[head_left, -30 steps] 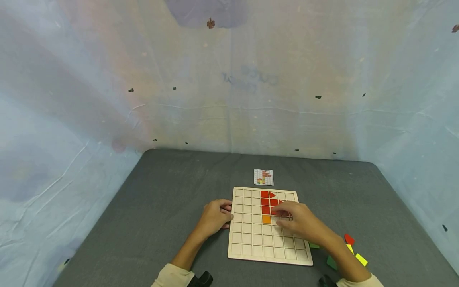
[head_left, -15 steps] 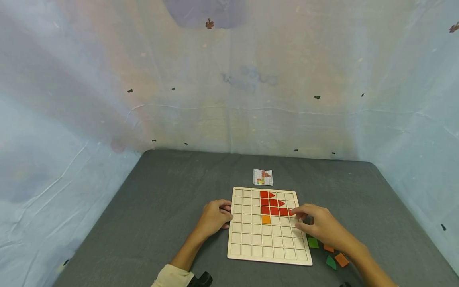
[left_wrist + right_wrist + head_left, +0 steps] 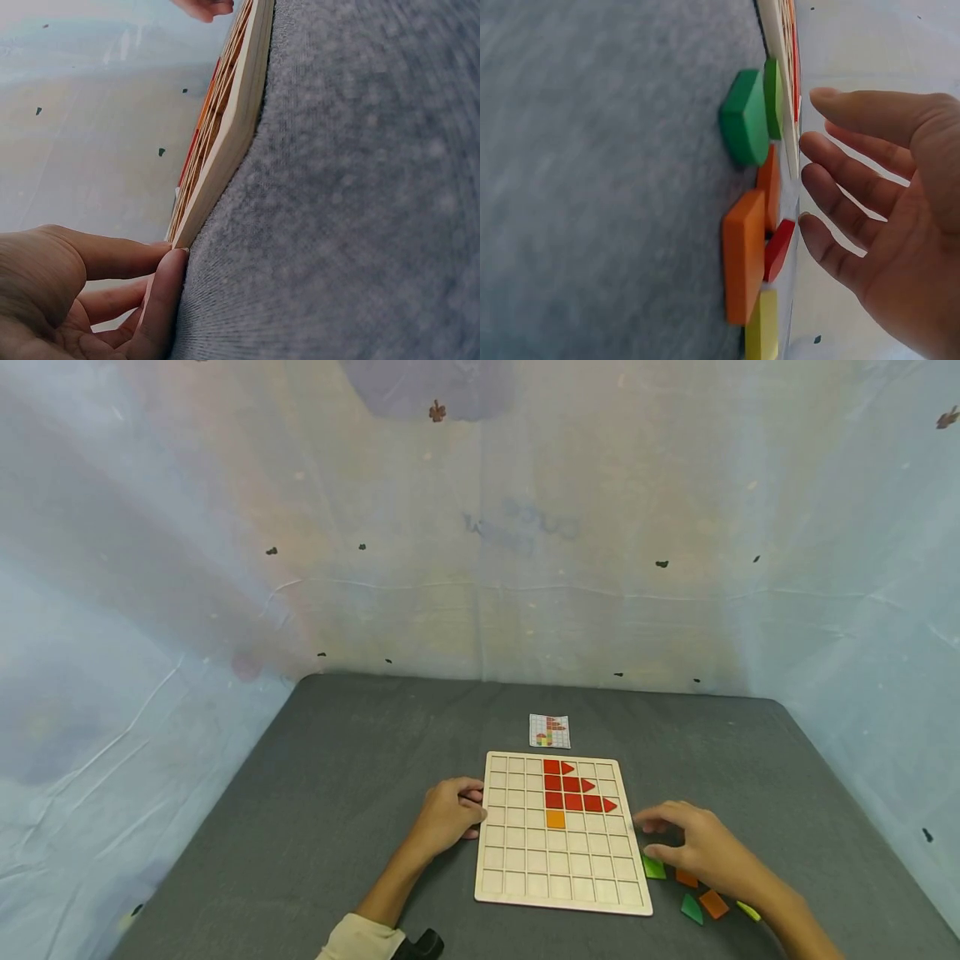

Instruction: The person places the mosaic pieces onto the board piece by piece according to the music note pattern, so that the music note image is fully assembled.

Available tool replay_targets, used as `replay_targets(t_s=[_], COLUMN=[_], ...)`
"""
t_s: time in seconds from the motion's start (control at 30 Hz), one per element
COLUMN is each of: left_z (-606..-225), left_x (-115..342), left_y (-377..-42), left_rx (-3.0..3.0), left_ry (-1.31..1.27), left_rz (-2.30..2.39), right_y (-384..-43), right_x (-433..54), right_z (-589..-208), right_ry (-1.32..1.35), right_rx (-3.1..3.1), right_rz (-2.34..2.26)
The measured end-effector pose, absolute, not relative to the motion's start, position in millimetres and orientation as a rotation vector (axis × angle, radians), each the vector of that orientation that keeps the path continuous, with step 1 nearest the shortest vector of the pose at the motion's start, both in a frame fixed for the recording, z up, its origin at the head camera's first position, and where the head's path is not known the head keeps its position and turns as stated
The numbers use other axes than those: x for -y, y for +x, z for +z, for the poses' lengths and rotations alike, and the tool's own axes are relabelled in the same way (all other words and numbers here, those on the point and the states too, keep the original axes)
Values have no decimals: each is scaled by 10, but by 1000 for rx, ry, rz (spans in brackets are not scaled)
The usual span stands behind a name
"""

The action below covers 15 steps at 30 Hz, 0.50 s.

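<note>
Wooden grid board [image 3: 515,861] on a grey tabletop [image 3: 390,735], ten coloured pieces set in its cells.
Six red squares [image 3: 573,802], three red triangles [image 3: 588,786] and one orange square [image 3: 555,819] sit toward the board's far side; one printed card [image 3: 550,732] lies just beyond it. The left hand [image 3: 442,817] has its fingers clamped on the board's left edge. The right hand [image 3: 701,845], fingers apart and holding nothing, hovers just off the right edge, near six visible loose pieces: two orange pieces [image 3: 743,259], two green pieces [image 3: 692,909], one yellow piece [image 3: 762,326], one red piece [image 3: 779,251].
</note>
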<state>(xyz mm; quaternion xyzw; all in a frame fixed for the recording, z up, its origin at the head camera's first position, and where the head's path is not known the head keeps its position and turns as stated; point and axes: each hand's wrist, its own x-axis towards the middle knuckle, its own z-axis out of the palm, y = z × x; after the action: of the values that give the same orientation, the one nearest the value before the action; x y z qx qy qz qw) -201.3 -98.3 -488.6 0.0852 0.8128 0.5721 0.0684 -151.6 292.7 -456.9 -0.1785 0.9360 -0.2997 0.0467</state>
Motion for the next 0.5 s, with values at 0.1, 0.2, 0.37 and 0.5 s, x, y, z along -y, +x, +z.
replay_targets(t_s=[0.1, 0.2, 0.37, 0.5], left_z=[-4889, -4895, -4900, -4902], left_x=[986, 986, 985, 983], left_y=[-2011, -2012, -2013, -2015], left_rx=[-2444, -2444, -2448, -2452], left_ry=[258, 255, 253, 253], left_rz=[1728, 1728, 1726, 1722], right_y=[-1499, -1481, -1437, -1400], right_x=[-2974, -3017, -3078, -3113], right_z=[-4580, -4590, -4627, -4651], right_ry=[-537, -534, -591, -645], right_rx=[-2826, -2801, -2825, -2826], right_rz=[-915, -908, -874, -864])
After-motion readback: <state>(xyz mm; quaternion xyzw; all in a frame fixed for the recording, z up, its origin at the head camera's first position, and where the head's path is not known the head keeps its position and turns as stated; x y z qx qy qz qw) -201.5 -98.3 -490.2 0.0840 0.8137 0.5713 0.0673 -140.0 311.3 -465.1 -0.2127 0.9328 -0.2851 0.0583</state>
